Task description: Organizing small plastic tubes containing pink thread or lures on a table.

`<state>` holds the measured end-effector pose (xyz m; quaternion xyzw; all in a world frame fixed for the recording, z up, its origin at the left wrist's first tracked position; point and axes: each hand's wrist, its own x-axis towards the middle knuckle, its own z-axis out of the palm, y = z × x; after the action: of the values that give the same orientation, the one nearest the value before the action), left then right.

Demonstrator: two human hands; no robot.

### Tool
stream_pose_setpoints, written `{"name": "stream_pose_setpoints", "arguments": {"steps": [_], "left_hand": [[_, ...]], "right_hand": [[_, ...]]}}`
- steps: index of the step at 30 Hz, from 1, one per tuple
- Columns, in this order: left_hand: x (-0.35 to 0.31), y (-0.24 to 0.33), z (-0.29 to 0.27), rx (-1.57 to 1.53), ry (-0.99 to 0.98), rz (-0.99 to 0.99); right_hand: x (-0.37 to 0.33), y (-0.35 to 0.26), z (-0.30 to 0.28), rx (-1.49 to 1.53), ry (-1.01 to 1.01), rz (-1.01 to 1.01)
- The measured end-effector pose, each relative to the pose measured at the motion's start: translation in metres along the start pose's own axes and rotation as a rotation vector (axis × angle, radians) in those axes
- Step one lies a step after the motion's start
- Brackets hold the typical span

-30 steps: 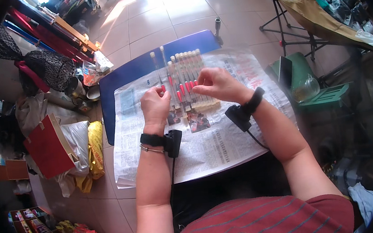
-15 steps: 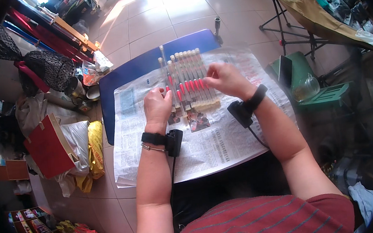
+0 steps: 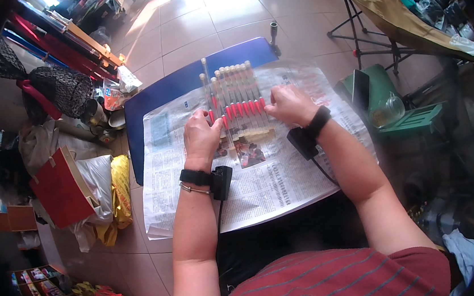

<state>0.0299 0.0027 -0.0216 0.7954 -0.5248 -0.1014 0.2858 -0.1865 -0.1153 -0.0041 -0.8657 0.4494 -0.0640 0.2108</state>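
Several clear tubes with pale caps (image 3: 237,94) lie side by side on newspaper, each holding a slim fishing float with a red body. My left hand (image 3: 200,135) is closed at the left end of the row, thumb and forefinger pinching around a clear float tube (image 3: 211,116). Just past the row's right end, my right hand (image 3: 291,105) is bent into a pinch, its fingertips against or beside the last tube (image 3: 261,104). What lies between those fingertips is hidden.
The newspaper (image 3: 197,209) covers most of a blue table (image 3: 141,103). Yellow and white bags (image 3: 121,187) and a red box (image 3: 61,188) stand at the left. A green stool (image 3: 411,122) with a clear jar (image 3: 387,112) and a tan folding stand (image 3: 372,9) are at the right.
My right hand has slid slightly down and away from the rightmost tube, its fingers more curled. The left hand stays at the left tubes.
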Motion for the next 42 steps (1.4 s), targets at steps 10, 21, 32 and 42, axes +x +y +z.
{"name": "stream_pose_setpoints", "arguments": {"steps": [10, 21, 32, 42], "left_hand": [[-0.001, 0.009, -0.009, -0.062, -0.094, -0.091], [0.000, 0.009, -0.010, 0.023, 0.021, -0.067], [-0.006, 0.037, -0.011, -1.062, -0.406, -0.110], [-0.004, 0.035, -0.011, -1.300, -0.452, -0.248]], "right_hand": [[-0.004, -0.009, -0.003, 0.013, -0.001, -0.007], [0.001, -0.006, -0.026, 0.252, -0.115, 0.043], [-0.006, -0.022, -0.028, 0.984, -0.481, -0.193], [-0.007, -0.025, -0.025, 0.904, -0.420, -0.203]]}}
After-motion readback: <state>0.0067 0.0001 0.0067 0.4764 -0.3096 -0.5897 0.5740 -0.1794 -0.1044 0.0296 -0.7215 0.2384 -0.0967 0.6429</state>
